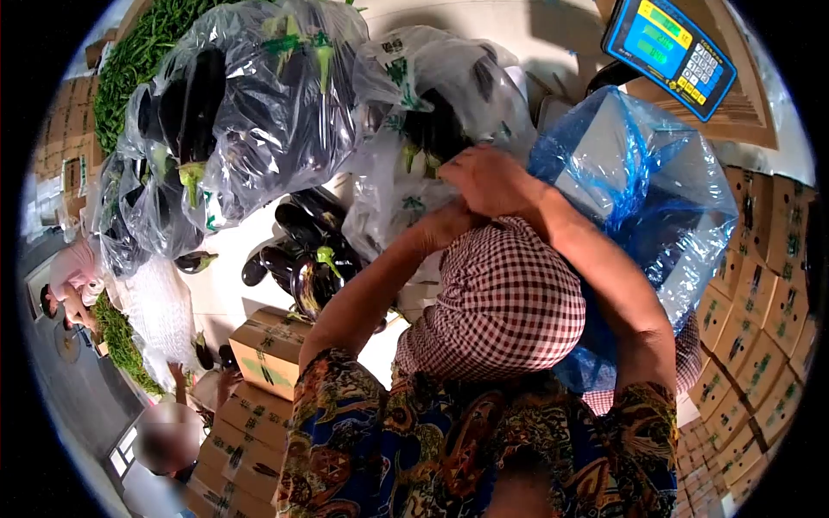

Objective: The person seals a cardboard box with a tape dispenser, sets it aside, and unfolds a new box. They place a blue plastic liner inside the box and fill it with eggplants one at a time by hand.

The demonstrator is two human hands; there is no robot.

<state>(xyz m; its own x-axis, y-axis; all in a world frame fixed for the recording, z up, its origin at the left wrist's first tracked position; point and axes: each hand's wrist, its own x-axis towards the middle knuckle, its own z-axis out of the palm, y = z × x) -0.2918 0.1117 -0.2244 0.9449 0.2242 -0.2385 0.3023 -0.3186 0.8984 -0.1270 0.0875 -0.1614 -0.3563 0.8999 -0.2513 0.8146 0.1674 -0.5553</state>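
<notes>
My right hand (488, 179) is at a clear plastic bag (380, 194), its fingers curled on the film beside the green stem ends of dark eggplants (436, 129). Just below it, my left hand (451, 226) is against the same bag, close to my raised knee in checked cloth (514, 298); its fingers are largely hidden. Eggplants show through the film in the upper part of this bag. To the left, loose eggplants (315, 285) lie in a pile on the pale floor.
Large filled bags of eggplants (285, 112) stand at upper left, beside green peppers (129, 91). A blue plastic liner (673, 207) is at my right, below a scale display (673, 52). Cartons (751, 302) line the right. Another person (164, 449) is at lower left.
</notes>
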